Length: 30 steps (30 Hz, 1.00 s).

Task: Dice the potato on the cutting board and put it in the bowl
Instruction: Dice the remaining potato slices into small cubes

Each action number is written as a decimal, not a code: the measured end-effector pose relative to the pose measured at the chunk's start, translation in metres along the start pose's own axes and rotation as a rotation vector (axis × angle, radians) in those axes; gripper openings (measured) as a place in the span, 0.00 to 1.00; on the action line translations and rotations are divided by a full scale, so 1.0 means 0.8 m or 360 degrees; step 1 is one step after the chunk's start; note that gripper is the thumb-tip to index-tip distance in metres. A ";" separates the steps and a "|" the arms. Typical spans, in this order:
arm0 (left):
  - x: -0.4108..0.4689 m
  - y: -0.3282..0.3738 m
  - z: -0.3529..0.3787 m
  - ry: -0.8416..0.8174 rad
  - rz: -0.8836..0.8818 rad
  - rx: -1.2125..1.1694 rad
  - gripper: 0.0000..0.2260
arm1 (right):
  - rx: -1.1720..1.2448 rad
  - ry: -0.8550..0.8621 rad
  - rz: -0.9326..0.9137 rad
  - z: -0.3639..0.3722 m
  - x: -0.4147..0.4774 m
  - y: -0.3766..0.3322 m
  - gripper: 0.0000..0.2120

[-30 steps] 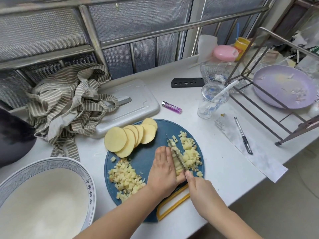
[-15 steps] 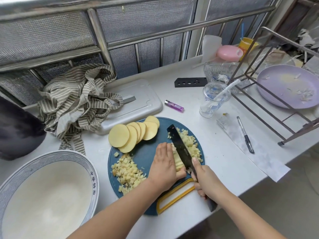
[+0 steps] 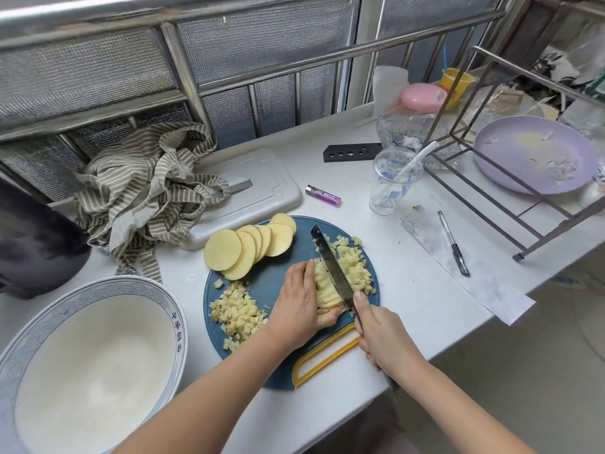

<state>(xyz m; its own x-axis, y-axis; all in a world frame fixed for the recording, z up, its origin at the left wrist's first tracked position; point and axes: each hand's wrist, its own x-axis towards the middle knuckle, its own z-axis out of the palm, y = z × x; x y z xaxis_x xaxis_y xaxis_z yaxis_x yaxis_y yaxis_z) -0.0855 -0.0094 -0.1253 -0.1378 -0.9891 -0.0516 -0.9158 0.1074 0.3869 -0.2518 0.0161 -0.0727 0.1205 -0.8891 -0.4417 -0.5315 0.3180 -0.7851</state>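
A round dark-blue plastic cutting board (image 3: 265, 283) with a yellow-rimmed handle slot at its near edge lies on the smooth white counter (image 3: 409, 290). The left hand (image 3: 299, 306) rests on a stack of pale yellow potato strips (image 3: 324, 290) in the middle of the board, fingers curved over the top and thumb tucked round the near end, pinning the stack down. The right hand (image 3: 383, 339) is clenched round the handle of a long, dark steel knife (image 3: 332, 270), forefinger laid along the spine. The blade is tilted and touches the right side of the stack. Just right of the blade lies a loose heap of small, rough potato cubes (image 3: 355, 267). A second heap of diced potato (image 3: 239, 312) sits on the near left of the board. On the far left part, a fanned row of smooth round potato slices (image 3: 248, 247) overlaps, the leftmost hanging over the rim. A wide white ceramic bowl (image 3: 173, 322) with a blue patterned band stands at the near left, beside the board and apart from it; there is no potato in it. Farther back lie a crumpled grey-and-cream striped cloth (image 3: 147, 191) and a flat grey plastic lid (image 3: 262, 188). A purple lighter (image 3: 323, 195), a clear plastic cup (image 3: 391, 185) and a black pen (image 3: 453, 244) on a paper strip lie to the right. At the far right, a lilac plate (image 3: 530, 158) sits behind a thin metal rack (image 3: 491, 204).
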 end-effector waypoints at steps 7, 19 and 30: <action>-0.002 0.002 0.005 -0.0003 -0.0008 0.0056 0.45 | -0.0162 0.0041 -0.0168 0.007 -0.017 -0.003 0.27; 0.000 0.000 0.009 -0.0016 0.0034 0.0154 0.45 | -0.0231 0.0064 -0.0102 -0.007 -0.016 -0.009 0.29; -0.001 0.003 0.002 -0.0102 0.0025 0.0189 0.47 | -0.0289 0.0047 -0.0054 0.001 -0.020 -0.015 0.28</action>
<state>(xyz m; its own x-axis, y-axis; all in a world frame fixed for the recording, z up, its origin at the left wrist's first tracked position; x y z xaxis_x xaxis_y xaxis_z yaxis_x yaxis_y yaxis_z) -0.0878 -0.0082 -0.1261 -0.1731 -0.9791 -0.1064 -0.9509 0.1380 0.2769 -0.2468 0.0266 -0.0567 0.1175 -0.9084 -0.4013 -0.6706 0.2254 -0.7067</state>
